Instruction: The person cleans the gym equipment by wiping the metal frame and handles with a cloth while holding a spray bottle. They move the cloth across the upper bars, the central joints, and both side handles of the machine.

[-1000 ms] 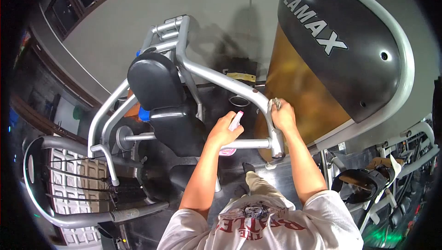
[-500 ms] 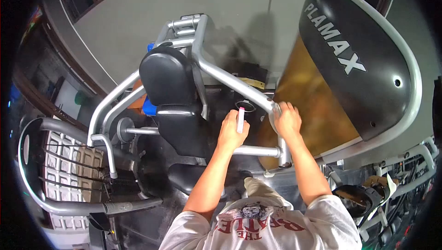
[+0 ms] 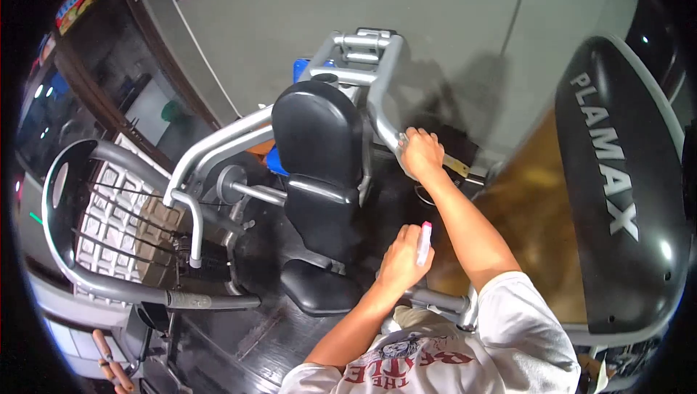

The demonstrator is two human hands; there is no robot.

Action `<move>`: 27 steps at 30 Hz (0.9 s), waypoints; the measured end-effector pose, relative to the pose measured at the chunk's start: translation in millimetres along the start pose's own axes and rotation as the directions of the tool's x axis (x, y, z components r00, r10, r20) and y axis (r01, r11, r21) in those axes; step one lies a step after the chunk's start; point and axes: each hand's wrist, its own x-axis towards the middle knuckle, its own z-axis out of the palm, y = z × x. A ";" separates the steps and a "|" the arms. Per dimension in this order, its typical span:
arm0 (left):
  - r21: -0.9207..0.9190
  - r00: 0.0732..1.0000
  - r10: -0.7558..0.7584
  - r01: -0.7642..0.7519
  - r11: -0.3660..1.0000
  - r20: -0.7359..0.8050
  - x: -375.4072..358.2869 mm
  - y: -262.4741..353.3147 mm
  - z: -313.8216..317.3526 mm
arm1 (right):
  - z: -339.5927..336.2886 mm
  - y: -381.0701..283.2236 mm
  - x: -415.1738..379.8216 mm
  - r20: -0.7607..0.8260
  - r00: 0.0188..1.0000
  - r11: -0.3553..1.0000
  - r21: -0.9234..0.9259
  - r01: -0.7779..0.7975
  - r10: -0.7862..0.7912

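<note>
My left hand [image 3: 404,262] is closed around a small white tube with a pinkish-red tip [image 3: 424,243], which sticks up past the thumb side. Its label is too small to read. Further out, my right hand [image 3: 422,153] wraps over the silver frame bar [image 3: 379,96] of an exercise machine, just below its bend. Whether anything lies under those fingers is hidden. To the left of both hands stands the machine's black padded backrest [image 3: 318,133], with the black seat [image 3: 319,289] below it.
A large dark PLAMAX cover [image 3: 617,183] rises on the right. Another silver arm with a bent handle [image 3: 194,227] extends at left, beside a grey curved frame [image 3: 131,289]. A grey wall [image 3: 450,24] stands behind the machine.
My right hand has moved up the silver bar from its lower end towards the bend. The view has turned right to left, and my left hand still holds the white tube.
</note>
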 end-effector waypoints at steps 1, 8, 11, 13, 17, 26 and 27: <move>0.015 0.999 -0.036 0.036 0.999 0.015 1.2 2.8 -3.1 | 2.8 -9.7 16.1 0.081 0.996 1.000 0.006 -0.023 0.023; -0.016 0.993 -0.077 0.076 0.997 -0.093 -3.2 0.0 -16.2 | -6.5 -11.7 51.3 0.327 0.944 0.988 0.131 -0.076 0.029; -0.020 0.993 -0.087 0.086 0.996 -0.082 -1.4 4.6 -19.4 | -17.3 3.8 1.5 0.200 0.978 0.995 0.089 0.038 -0.055; -0.022 0.993 -0.098 0.097 0.995 -0.059 -4.2 6.8 -18.8 | -16.2 7.9 -11.5 0.154 0.985 0.995 0.072 0.069 -0.080; -0.011 0.992 -0.111 0.110 0.994 -0.055 -4.5 7.4 -19.0 | -7.7 -6.5 3.4 0.164 0.985 0.998 0.044 0.048 -0.055; 0.024 0.988 -0.116 0.119 0.993 -0.100 -10.5 -6.4 -16.7 | -15.0 -39.9 60.0 0.341 0.936 0.993 0.037 -0.108 0.089; 0.014 0.987 -0.129 0.131 0.991 -0.101 -11.0 -5.9 -17.4 | -22.6 -32.9 52.6 0.356 0.929 0.993 0.025 -0.118 0.101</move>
